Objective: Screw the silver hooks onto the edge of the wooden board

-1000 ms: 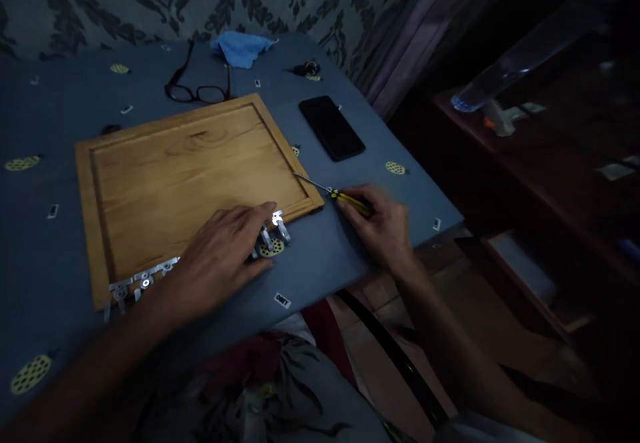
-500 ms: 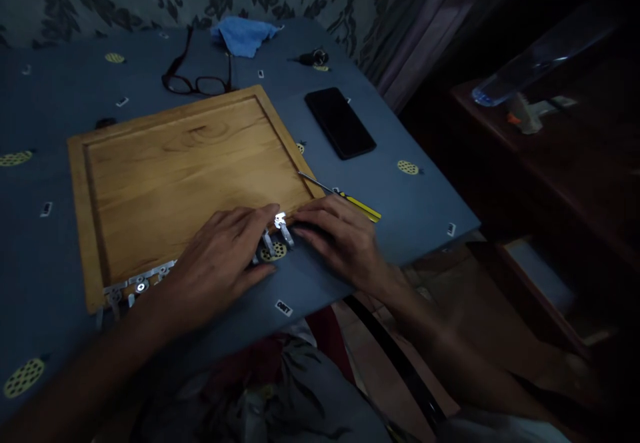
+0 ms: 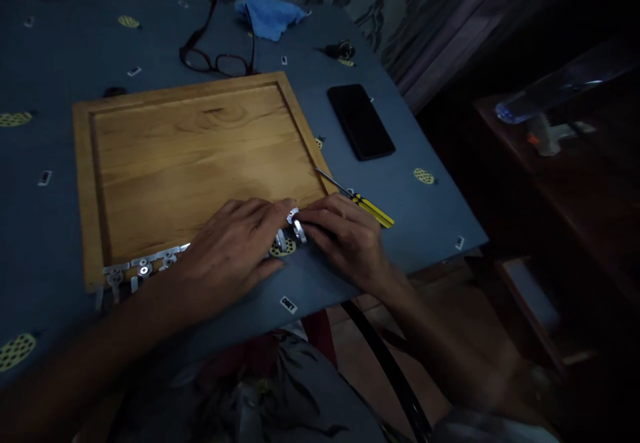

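Observation:
A framed wooden board (image 3: 200,156) lies flat on the table, with a metal strip (image 3: 150,258) bearing screws and hanging hooks along its near edge. My left hand (image 3: 240,240) is laid over that edge, fingers on top and thumb down the front, hiding part of the strip. Close to the board's near right corner, my right hand (image 3: 347,233) has its thumb and forefinger pinched at a small shiny metal hook (image 3: 299,231). Just beyond the right hand, a screwdriver (image 3: 373,210) with a yellow and black handle rests with its tip on the board's frame.
Behind the board are eyeglasses (image 3: 217,62) and a blue cloth (image 3: 273,15). A black phone (image 3: 361,122) lies to the right, with a small dark object (image 3: 340,50) farther back. The table (image 3: 430,220) ends at the right, near a dark shelf holding a clear bottle (image 3: 550,96).
My right fingertips have closed in on the small metal hook at the board's edge. My left hand stays on the board. The whole view has shifted slightly.

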`<action>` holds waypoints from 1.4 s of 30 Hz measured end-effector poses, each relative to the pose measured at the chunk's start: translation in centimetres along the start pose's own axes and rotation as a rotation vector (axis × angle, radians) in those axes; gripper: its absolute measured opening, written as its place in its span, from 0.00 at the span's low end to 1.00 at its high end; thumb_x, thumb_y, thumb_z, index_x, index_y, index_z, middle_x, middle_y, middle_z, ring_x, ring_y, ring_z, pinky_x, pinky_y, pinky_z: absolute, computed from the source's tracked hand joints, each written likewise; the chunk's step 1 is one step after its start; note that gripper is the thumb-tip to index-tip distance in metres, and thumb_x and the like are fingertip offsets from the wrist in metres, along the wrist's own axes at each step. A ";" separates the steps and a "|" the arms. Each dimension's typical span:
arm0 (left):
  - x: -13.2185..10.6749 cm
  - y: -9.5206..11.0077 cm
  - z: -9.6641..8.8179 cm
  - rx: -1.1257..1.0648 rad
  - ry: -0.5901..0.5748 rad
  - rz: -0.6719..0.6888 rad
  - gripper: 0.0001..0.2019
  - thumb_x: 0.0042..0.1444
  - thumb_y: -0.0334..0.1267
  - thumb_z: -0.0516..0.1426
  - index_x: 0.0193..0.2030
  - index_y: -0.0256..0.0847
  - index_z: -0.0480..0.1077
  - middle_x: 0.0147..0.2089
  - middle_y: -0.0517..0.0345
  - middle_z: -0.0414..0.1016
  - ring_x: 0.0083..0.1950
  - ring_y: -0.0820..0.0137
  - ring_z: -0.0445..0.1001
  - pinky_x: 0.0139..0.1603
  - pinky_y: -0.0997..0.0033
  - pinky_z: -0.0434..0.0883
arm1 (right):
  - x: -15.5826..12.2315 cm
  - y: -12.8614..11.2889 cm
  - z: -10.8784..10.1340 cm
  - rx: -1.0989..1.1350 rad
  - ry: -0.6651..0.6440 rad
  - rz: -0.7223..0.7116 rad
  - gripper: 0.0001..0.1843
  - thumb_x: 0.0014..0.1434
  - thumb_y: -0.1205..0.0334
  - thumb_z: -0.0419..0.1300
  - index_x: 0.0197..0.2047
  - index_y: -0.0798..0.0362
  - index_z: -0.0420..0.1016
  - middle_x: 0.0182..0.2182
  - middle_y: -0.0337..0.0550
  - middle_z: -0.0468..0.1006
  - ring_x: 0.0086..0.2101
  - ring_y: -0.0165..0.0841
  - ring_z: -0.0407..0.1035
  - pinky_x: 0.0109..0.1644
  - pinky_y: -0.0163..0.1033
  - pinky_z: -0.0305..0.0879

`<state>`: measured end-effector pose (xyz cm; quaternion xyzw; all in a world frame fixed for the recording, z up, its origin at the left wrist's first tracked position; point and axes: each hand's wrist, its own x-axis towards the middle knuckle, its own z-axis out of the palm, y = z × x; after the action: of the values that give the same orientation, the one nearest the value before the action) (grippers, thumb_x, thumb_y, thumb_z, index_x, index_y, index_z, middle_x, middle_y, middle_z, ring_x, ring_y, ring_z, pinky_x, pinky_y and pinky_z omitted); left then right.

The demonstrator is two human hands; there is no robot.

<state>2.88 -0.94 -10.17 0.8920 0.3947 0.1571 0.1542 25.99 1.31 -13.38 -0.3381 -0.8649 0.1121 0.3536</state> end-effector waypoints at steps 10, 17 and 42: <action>0.2 0.1 0.1 0.006 -0.042 -0.047 0.30 0.63 0.34 0.64 0.68 0.37 0.59 0.62 0.45 0.78 0.60 0.56 0.77 0.59 0.57 0.72 | 0.1 0.3 0.1 0.014 -0.030 0.001 0.05 0.71 0.67 0.61 0.46 0.51 0.79 0.36 0.43 0.80 0.38 0.34 0.75 0.43 0.39 0.72; 0.9 0.6 -0.8 0.002 -0.165 -0.074 0.31 0.62 0.34 0.65 0.68 0.35 0.60 0.62 0.44 0.78 0.62 0.55 0.77 0.62 0.55 0.71 | 0.6 0.4 -0.5 -0.030 -0.106 -0.019 0.04 0.71 0.68 0.61 0.44 0.50 0.77 0.36 0.42 0.81 0.37 0.34 0.76 0.43 0.40 0.73; 0.3 0.4 0.1 -0.018 -0.074 -0.082 0.29 0.63 0.33 0.62 0.68 0.42 0.59 0.62 0.49 0.79 0.63 0.57 0.76 0.60 0.58 0.70 | 1.8 0.6 -2.4 -0.040 -0.272 -0.016 0.04 0.72 0.63 0.61 0.45 0.49 0.78 0.36 0.43 0.80 0.38 0.36 0.76 0.42 0.42 0.75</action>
<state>3.40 -1.03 -10.08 0.8789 0.4236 0.1211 0.1828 27.00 2.88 -10.98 -0.3198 -0.9097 0.1367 0.2271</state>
